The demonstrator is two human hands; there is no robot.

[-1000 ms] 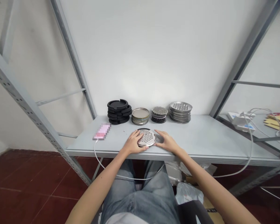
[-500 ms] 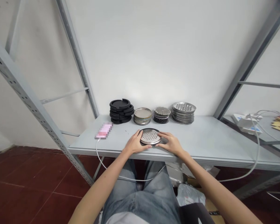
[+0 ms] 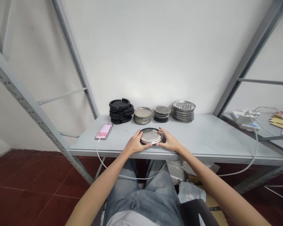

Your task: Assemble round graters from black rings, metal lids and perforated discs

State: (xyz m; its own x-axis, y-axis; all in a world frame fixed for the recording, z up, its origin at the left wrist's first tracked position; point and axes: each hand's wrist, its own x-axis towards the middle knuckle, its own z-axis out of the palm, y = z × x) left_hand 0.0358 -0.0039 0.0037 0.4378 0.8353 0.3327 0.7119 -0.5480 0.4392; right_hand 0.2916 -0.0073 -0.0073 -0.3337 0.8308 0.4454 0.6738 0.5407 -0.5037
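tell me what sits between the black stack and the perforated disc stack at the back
In the head view, a stack of plain metal lids sits between the black stack and the perforated disc stack.

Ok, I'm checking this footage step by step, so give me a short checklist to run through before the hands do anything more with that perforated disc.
1. Left hand on the perforated metal disc, at its left edge: ok.
2. Right hand on its right edge: ok.
3. Disc sits over a black ring whose edge shows beside it: ok; fully seated: cannot tell.
4. Disc lies flat on the table: ok.
5. Four stacks at the wall, from the black rings to the metal trays, stand apart from the hands: ok.
6. Pink phone and its cable lie left of the disc, not touching it: ok.
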